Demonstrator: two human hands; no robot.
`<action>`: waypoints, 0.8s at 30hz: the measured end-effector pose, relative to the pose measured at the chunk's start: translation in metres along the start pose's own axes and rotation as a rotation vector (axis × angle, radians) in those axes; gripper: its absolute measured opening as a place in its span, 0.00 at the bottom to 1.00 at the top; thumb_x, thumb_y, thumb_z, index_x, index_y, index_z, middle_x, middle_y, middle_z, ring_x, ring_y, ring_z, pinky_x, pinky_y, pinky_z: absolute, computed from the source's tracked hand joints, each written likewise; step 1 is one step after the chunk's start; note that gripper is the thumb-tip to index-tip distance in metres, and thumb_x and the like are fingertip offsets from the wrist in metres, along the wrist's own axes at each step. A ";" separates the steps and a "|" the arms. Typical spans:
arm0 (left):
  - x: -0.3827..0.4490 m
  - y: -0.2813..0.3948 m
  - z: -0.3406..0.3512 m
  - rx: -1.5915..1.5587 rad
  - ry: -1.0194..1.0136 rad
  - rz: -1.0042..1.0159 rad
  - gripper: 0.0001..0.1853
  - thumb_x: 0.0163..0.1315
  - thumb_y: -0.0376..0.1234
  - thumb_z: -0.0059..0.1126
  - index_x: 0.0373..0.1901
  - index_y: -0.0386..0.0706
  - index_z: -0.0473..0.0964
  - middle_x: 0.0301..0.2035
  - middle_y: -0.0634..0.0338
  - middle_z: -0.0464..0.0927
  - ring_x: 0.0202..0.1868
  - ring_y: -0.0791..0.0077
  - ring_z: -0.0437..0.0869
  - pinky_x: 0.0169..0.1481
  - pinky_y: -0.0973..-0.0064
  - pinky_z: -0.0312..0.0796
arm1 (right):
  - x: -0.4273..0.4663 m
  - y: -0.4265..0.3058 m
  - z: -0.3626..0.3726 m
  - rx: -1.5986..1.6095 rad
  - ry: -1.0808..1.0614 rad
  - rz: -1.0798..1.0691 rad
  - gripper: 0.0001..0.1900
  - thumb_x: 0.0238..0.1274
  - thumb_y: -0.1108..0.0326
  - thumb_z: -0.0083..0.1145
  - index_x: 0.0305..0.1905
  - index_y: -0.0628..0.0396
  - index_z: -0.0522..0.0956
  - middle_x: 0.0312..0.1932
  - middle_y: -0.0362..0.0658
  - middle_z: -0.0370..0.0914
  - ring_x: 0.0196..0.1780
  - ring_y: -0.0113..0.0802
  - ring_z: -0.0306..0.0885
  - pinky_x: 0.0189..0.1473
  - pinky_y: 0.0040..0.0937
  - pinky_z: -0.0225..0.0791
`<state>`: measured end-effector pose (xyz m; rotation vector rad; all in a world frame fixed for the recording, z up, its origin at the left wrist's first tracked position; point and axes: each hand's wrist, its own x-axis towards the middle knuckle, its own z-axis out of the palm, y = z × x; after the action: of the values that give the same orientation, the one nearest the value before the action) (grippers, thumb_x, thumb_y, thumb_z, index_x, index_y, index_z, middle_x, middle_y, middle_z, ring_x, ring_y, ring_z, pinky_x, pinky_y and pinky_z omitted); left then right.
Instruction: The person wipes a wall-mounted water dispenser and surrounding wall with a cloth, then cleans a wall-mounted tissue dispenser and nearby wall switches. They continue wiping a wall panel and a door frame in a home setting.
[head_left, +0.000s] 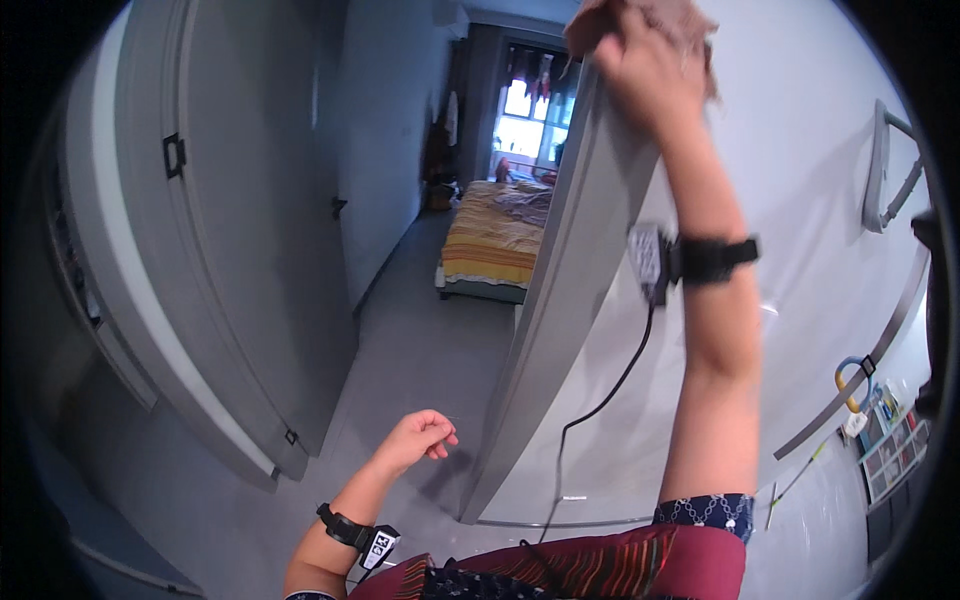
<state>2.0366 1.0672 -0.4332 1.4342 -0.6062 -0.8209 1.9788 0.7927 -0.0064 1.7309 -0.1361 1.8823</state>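
Note:
My right hand (652, 79) is raised high, gripping a brownish-pink cloth (675, 19) with frayed edges. It presses the cloth against the upper part of the grey door frame (555, 277), beside the white wall (795, 172). Lower down, my left hand (420, 439) hangs in the doorway above the grey floor. Its fingers are loosely curled, and nothing substantial shows in them. A black strap with a small device (649, 259) is worn on my right forearm, and a similar device (375, 544) is on the left one.
A grey door (262, 187) stands swung inward on the left. Beyond lies a bed (487, 247) with a striped yellow cover. A black cable (600, 409) dangles from the right device. At the far right are a wall-mounted grey frame (877, 172), a shelf (892, 457) and a green-handled pole (802, 469).

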 end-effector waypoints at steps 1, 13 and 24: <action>0.004 0.000 -0.007 0.010 -0.024 -0.005 0.10 0.70 0.37 0.54 0.40 0.39 0.76 0.36 0.58 0.83 0.29 0.80 0.81 0.34 0.82 0.73 | 0.028 0.005 0.002 -0.041 0.049 0.027 0.21 0.58 0.63 0.51 0.55 0.57 0.75 0.57 0.56 0.75 0.62 0.57 0.70 0.65 0.48 0.61; 0.000 -0.005 -0.095 0.094 -0.175 -0.091 0.09 0.70 0.35 0.52 0.41 0.39 0.77 0.35 0.60 0.83 0.29 0.80 0.80 0.34 0.81 0.73 | -0.106 -0.049 -0.022 -0.132 -0.196 0.071 0.26 0.60 0.60 0.50 0.65 0.50 0.72 0.60 0.55 0.73 0.67 0.56 0.66 0.71 0.56 0.52; -0.019 -0.019 -0.143 0.069 -0.166 -0.065 0.10 0.68 0.36 0.55 0.40 0.38 0.77 0.34 0.59 0.83 0.29 0.79 0.81 0.34 0.81 0.73 | -0.147 -0.098 -0.063 -0.063 -0.356 0.050 0.25 0.48 0.71 0.59 0.57 0.51 0.77 0.60 0.53 0.70 0.69 0.58 0.61 0.73 0.57 0.46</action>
<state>2.1358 1.1706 -0.4594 1.4635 -0.7226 -0.9861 1.9690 0.8520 -0.1836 2.0194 -0.3733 1.5685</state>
